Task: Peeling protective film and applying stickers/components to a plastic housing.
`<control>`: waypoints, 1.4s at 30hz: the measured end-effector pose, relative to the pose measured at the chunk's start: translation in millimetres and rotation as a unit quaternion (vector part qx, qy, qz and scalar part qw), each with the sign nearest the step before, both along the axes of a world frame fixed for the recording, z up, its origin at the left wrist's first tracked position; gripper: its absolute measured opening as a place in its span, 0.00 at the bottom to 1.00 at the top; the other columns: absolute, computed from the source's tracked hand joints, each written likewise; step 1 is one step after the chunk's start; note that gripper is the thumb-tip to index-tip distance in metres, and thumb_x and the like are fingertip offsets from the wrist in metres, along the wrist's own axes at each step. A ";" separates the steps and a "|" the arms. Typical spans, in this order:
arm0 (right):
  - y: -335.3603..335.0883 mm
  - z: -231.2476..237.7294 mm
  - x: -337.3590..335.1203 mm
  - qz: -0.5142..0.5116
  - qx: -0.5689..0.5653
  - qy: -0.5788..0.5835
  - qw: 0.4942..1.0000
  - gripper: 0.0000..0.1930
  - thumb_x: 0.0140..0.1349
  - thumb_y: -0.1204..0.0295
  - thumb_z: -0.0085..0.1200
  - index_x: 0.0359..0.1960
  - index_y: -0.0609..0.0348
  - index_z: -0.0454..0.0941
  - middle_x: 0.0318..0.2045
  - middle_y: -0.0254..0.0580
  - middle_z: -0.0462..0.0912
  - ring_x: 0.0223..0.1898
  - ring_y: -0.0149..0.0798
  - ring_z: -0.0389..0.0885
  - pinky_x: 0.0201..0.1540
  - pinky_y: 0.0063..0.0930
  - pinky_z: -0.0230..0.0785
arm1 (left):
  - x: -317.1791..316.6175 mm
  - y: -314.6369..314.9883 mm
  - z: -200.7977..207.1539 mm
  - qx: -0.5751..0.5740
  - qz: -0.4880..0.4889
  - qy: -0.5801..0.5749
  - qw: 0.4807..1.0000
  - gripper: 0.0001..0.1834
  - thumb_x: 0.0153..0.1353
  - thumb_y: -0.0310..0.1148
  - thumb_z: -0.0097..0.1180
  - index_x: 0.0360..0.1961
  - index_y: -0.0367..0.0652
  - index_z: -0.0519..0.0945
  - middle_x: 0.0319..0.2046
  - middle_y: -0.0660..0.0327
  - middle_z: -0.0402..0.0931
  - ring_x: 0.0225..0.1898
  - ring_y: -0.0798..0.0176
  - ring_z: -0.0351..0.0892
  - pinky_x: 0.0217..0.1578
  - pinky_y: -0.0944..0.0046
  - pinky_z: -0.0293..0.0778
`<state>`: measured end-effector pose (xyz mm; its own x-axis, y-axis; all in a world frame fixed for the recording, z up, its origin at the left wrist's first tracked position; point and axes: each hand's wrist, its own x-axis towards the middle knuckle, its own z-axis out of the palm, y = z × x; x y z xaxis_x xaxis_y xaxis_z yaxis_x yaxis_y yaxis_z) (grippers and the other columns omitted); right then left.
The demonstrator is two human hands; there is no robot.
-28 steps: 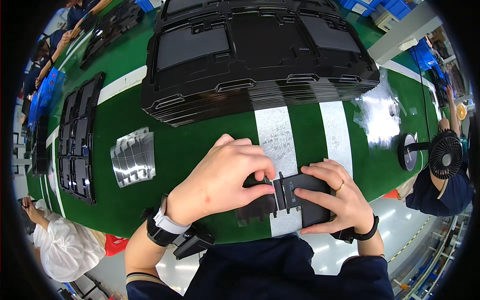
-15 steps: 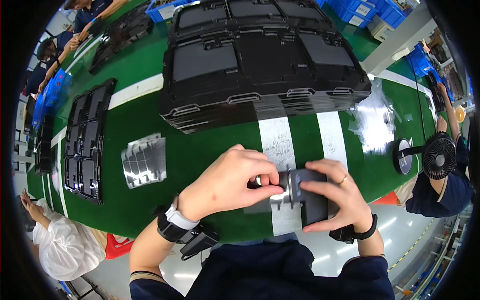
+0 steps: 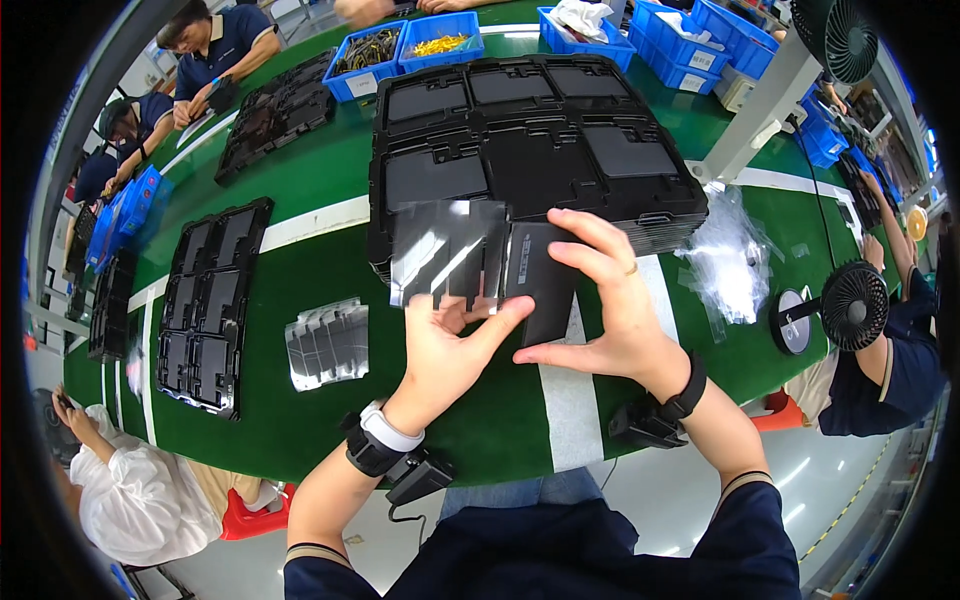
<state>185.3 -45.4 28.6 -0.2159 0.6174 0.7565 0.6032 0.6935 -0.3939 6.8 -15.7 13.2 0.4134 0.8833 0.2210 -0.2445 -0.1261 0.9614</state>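
In front of the tray stack my right hand (image 3: pixel 625 315) grips a flat black rectangular piece (image 3: pixel 542 285), thumb at its lower edge and fingers at its upper right side. My left hand (image 3: pixel 440 350) pinches the lower edge of a clear, glossy film sheet (image 3: pixel 450 250) with dark strips. The sheet's right side meets the black piece's left edge; whether the two are joined I cannot tell. Part of my left fingers shows through the film. On the green table to the left lies a small pile of similar film sheets (image 3: pixel 328 343).
A stack of black trays (image 3: pixel 540 150) with grey flat pieces stands behind my hands. Another black tray (image 3: pixel 212 300) lies left. Loose clear film (image 3: pixel 735 260) and a small black fan (image 3: pixel 853 305) are at right. Blue bins (image 3: pixel 440 45) line the back. Co-workers sit around.
Both hands have lifted the black piece up and away from me, toward the tray stack. My left hand has turned palm-up, and the film sheet now shows spread out. The view has tilted farther up.
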 end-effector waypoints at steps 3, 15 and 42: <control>1.8 -10.7 -4.9 0.020 -0.111 0.165 0.980 0.35 0.41 0.70 0.67 0.53 0.61 0.65 0.46 0.48 0.72 0.47 0.41 0.72 0.50 0.32 0.64 | -2.4 3.1 -1.1 0.027 0.038 0.003 0.999 0.08 0.50 0.18 0.59 0.33 0.31 0.77 0.34 0.56 0.78 0.35 0.66 0.79 0.40 0.68 0.76; -3.3 -11.8 3.9 0.115 -0.227 0.356 0.899 0.15 0.54 0.82 0.53 0.45 0.64 0.74 0.30 0.34 0.72 0.32 0.26 0.72 0.37 0.20 0.67 | -2.8 11.3 2.0 0.051 0.006 0.000 0.999 0.15 0.50 0.19 0.58 0.41 0.31 0.74 0.36 0.57 0.75 0.36 0.67 0.79 0.37 0.71 0.74; -2.0 -12.4 7.7 0.153 -0.400 0.281 0.859 0.10 0.55 0.75 0.56 0.39 0.64 0.78 0.34 0.37 0.81 0.35 0.27 0.78 0.38 0.21 0.71 | -5.7 13.2 5.1 0.076 -0.033 0.075 0.994 0.13 0.48 0.20 0.59 0.38 0.33 0.77 0.33 0.59 0.76 0.35 0.67 0.79 0.33 0.72 0.76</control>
<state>193.0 -47.4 16.2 -0.2007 0.9675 0.1536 0.0003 0.1569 -0.9876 1.1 -2.5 18.3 0.5078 0.8147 0.2801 -0.1115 -0.2602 0.9591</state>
